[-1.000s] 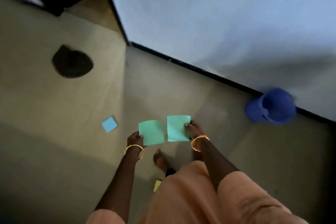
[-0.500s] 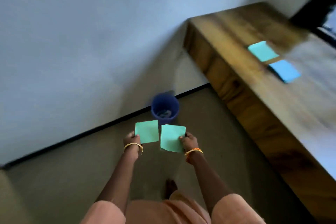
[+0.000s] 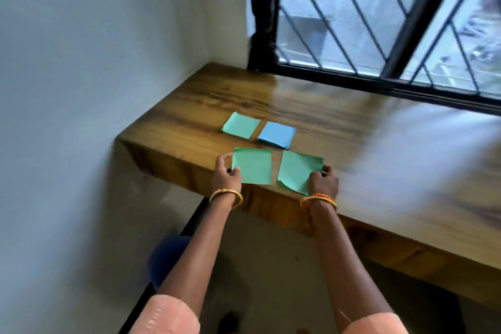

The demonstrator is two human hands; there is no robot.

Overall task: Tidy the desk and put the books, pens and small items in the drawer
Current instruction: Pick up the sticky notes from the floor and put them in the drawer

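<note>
Above the desk [image 3: 352,127], each hand pinches a blank green note: left hand [image 3: 226,175], right hand [image 3: 324,183].

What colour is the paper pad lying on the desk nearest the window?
Blue, clearest in the head view.

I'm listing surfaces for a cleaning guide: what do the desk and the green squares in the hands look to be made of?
The desk looks like wood with a glossy varnish: brown grain streaks show, and window light glares off the top. The green squares, one in the left hand and one in the right hand, look like thin matte paper; the right one curls at a corner.
</note>
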